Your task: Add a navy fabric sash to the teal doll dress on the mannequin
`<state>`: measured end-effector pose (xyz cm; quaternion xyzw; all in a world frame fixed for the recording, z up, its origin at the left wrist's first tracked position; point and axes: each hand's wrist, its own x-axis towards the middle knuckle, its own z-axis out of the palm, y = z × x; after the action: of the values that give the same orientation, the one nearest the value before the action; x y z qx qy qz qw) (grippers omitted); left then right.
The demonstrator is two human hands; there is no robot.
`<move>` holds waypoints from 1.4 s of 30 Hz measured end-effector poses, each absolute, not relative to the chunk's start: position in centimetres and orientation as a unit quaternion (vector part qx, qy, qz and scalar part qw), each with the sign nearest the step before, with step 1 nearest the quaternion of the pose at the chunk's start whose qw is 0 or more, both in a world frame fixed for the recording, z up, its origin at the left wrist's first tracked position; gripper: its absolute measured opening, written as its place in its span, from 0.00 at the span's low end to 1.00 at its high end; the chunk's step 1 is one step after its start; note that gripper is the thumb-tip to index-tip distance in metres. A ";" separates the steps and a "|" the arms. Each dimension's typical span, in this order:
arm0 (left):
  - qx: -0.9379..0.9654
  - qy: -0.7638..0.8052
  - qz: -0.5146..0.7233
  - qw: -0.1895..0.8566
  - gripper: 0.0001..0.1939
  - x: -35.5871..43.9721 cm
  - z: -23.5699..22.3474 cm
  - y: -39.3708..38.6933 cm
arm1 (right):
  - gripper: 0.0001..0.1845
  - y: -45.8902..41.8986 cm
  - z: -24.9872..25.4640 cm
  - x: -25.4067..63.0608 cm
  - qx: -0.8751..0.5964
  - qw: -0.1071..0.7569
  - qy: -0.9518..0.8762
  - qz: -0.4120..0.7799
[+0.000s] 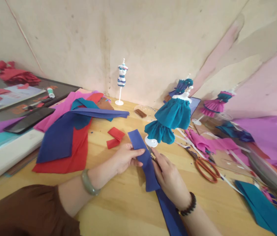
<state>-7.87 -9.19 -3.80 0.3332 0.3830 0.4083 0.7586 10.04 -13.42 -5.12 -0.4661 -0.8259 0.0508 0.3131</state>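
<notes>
Pinching a blue strip above the table, with a dark tool at its side.

The left hand grips the strip between thumb and fingers; the right hand curls around the tool, mostly hidden, by the strip's right long side. The strip slants well in from the table's far edge, its lower end overlapping a longer blue strip beneath. Whether the tool has a blade I cannot tell; if so, a slip of the right fingers could nick the strip or the left thumb, and a loose pinch could let the strip skew. A white stand base under the teal doll dress sits just beside, so a wide right-hand swing could topple it.
</notes>
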 end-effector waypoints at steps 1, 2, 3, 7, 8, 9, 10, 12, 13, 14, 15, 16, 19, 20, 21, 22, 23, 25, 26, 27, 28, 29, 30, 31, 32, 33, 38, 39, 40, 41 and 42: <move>0.336 0.384 0.406 0.758 0.05 -7.8 -3.8 -9.2 | 0.22 -13.4 -5.1 10.0 -0.465 0.313 -0.827 0.048; 0.339 0.384 0.404 0.758 0.05 -7.8 -3.7 -9.3 | 0.22 -13.4 -5.1 10.0 -0.465 0.312 -0.827 0.044; 0.340 0.385 0.403 0.757 0.05 -7.8 -3.8 -9.3 | 0.22 -13.4 -5.1 10.0 -0.466 0.310 -0.828 0.041; 0.343 0.382 0.401 0.759 0.05 -7.7 -4.2 -9.3 | 0.22 -13.4 -5.1 10.1 -0.468 0.303 -0.830 0.038; 0.345 0.376 0.402 0.760 0.06 -7.8 -4.3 -9.3 | 0.22 -13.4 -5.1 10.1 -0.467 0.302 -0.830 0.040; 0.348 0.370 0.403 0.761 0.06 -7.8 -4.3 -9.3 | 0.22 -13.4 -5.1 10.1 -0.466 0.302 -0.830 0.043; 0.351 0.365 0.404 0.761 0.07 -7.8 -4.4 -9.3 | 0.22 -13.4 -5.1 10.1 -0.466 0.303 -0.830 0.046; 0.353 0.368 0.403 0.760 0.07 -7.8 -4.4 -9.3 | 0.22 -13.4 -5.1 10.1 -0.466 0.303 -0.830 0.050; 0.351 0.374 0.401 0.758 0.06 -7.8 -4.4 -9.3 | 0.22 -13.4 -5.1 10.1 -0.467 0.303 -0.829 0.050; 0.350 0.381 0.399 0.757 0.06 -7.8 -4.3 -9.3 | 0.22 -13.4 -5.1 10.1 -0.467 0.304 -0.829 0.049; 0.349 0.386 0.397 0.756 0.06 -7.7 -4.2 -9.3 | 0.22 -13.4 -5.2 10.1 -0.468 0.305 -0.828 0.047; 0.349 0.388 0.394 0.756 0.06 -7.7 -4.2 -9.3 | 0.22 -13.3 -5.2 10.1 -0.469 0.306 -0.827 0.045; 0.350 0.383 0.386 0.763 0.08 -7.5 -4.1 -9.4 | 0.23 -13.3 -5.4 10.1 -0.471 0.309 -0.825 0.039; 0.349 0.380 0.386 0.765 0.09 -7.5 -4.2 -9.4 | 0.23 -13.3 -5.4 10.0 -0.471 0.308 -0.826 0.036; 0.348 0.379 0.387 0.765 0.11 -7.5 -4.2 -9.4 | 0.23 -13.3 -5.4 10.0 -0.470 0.306 -0.827 0.034; 0.345 0.381 0.388 0.765 0.12 -7.5 -4.3 -9.4 | 0.24 -13.3 -5.5 10.0 -0.470 0.305 -0.828 0.031; 0.344 0.383 0.389 0.764 0.13 -7.5 -4.4 -9.4 | 0.24 -13.3 -5.5 10.0 -0.469 0.304 -0.829 0.028; 0.341 0.384 0.392 0.763 0.14 -7.5 -4.5 -9.4 | 0.24 -13.2 -5.6 10.1 -0.469 0.301 -0.830 0.026; 0.342 0.382 0.394 0.763 0.15 -7.5 -4.6 -9.4 | 0.24 -13.2 -5.6 10.1 -0.470 0.299 -0.830 0.026; 0.344 0.379 0.396 0.763 0.15 -7.5 -4.7 -9.4 | 0.24 -13.2 -5.7 10.1 -0.470 0.297 -0.831 0.026; 0.346 0.374 0.399 0.762 0.15 -7.4 -4.7 -9.4 | 0.24 -13.2 -5.7 10.1 -0.469 0.295 -0.832 0.027; 0.348 0.370 0.401 0.762 0.15 -7.4 -4.7 -9.5 | 0.25 -13.2 -5.8 10.2 -0.467 0.293 -0.834 0.029; 0.349 0.369 0.403 0.761 0.15 -7.4 -4.7 -9.5 | 0.25 -13.2 -5.8 10.2 -0.465 0.291 -0.835 0.030; 0.349 0.370 0.403 0.761 0.14 -7.4 -4.7 -9.5 | 0.25 -13.2 -5.9 10.2 -0.464 0.289 -0.837 0.032; 0.347 0.371 0.402 0.761 0.14 -7.4 -4.7 -9.5 | 0.26 -13.2 -5.9 10.2 -0.463 0.288 -0.838 0.035; 0.345 0.374 0.401 0.762 0.14 -7.4 -4.7 -9.6 | 0.26 -13.1 -6.0 10.2 -0.462 0.287 -0.838 0.037; 0.340 0.381 0.399 0.762 0.16 -7.3 -4.9 -9.6 | 0.24 -13.0 -6.4 10.1 -0.473 0.299 -0.828 0.033; 0.346 0.378 0.398 0.761 0.16 -7.3 -4.9 -9.6 | 0.23 -13.0 -6.5 10.1 -0.476 0.301 -0.826 0.031; 0.352 0.374 0.396 0.761 0.17 -7.2 -5.0 -9.6 | 0.23 -12.9 -6.5 10.1 -0.478 0.301 -0.824 0.029; 0.356 0.372 0.392 0.762 0.18 -7.2 -5.0 -9.6 | 0.23 -12.9 -6.5 10.2 -0.480 0.302 -0.823 0.028; 0.359 0.371 0.388 0.763 0.18 -7.1 -5.1 -9.7 | 0.23 -12.9 -6.5 10.2 -0.481 0.302 -0.822 0.029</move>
<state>-7.12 -9.66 -5.06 0.3595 0.3709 0.3881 0.7633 10.17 -12.91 -6.53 -0.4811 -0.8224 0.0287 0.3022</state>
